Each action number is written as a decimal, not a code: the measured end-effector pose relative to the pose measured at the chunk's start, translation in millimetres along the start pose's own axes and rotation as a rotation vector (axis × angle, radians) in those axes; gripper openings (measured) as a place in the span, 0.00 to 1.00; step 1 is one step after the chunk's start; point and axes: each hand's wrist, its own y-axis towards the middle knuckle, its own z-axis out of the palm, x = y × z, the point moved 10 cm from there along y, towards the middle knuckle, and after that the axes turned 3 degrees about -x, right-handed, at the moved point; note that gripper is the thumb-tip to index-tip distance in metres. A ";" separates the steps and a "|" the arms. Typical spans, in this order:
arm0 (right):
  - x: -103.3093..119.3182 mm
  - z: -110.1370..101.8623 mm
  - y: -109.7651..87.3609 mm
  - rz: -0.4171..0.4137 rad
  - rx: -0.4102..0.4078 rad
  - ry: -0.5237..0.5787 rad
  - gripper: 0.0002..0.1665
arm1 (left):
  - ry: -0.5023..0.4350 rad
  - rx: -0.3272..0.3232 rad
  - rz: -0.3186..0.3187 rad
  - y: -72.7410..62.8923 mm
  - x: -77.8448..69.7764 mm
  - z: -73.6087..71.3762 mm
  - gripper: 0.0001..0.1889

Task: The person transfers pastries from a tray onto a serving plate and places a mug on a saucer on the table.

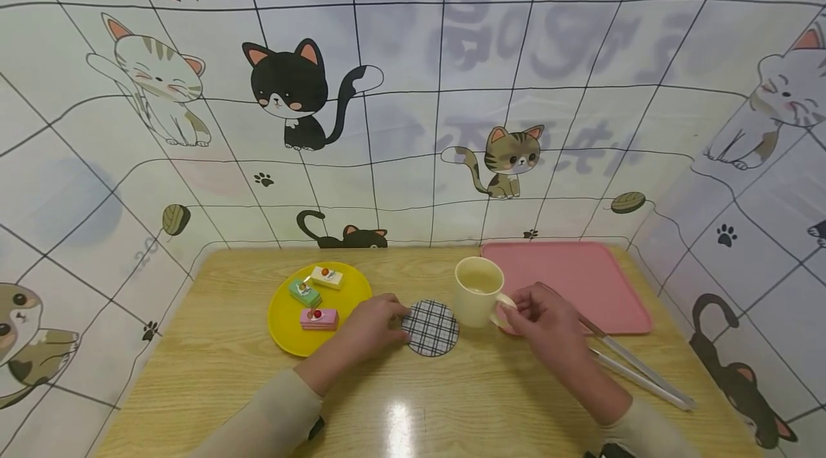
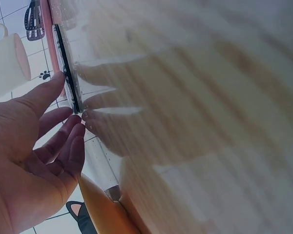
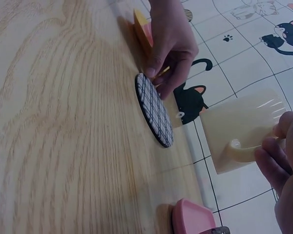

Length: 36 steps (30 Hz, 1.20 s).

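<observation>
A cream mug (image 1: 474,304) is held by its handle in my right hand (image 1: 548,322). It hangs above the table, opening upward, at the right of a round checked coaster (image 1: 431,329). The right wrist view shows the mug (image 3: 244,131) raised off the wood, with fingertips around the handle. The coaster (image 3: 154,109) lies flat on the table. My left hand (image 1: 374,322) pinches its left edge between thumb and fingers; the left wrist view shows the thumb and fingertips at the rim of the coaster (image 2: 68,68).
A yellow plate (image 1: 284,329) with three small toy cake slices (image 1: 319,319) stands at the left. At the back right lies a pink tray (image 1: 581,272). Metal tongs (image 1: 645,375) rest in front of it, partly hidden by my right hand. A cat-print cloth wall (image 1: 400,121) surrounds the table.
</observation>
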 end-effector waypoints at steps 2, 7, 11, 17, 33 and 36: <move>0.4 3.4 -0.1 -0.005 0.001 0.014 0.10 | 0.016 -0.004 0.012 0.2 -1.1 0.3 0.24; 0.7 11.7 -0.9 0.008 0.002 0.036 0.10 | 0.031 -0.005 0.010 0.2 0.1 1.4 0.24; 1.4 19.7 -3.1 0.016 0.014 0.075 0.11 | 0.026 -0.001 -0.003 -0.2 1.5 2.0 0.24; 2.4 33.7 -6.4 0.015 0.040 0.121 0.11 | 0.020 0.000 -0.009 -1.0 1.0 1.7 0.24; 0.6 60.7 -12.8 -0.081 0.087 0.076 0.12 | 0.011 -0.015 0.012 0.6 -1.0 -0.5 0.24; -0.1 63.4 -13.5 -0.107 0.089 0.086 0.12 | 0.010 -0.021 0.014 0.6 -1.3 -1.8 0.23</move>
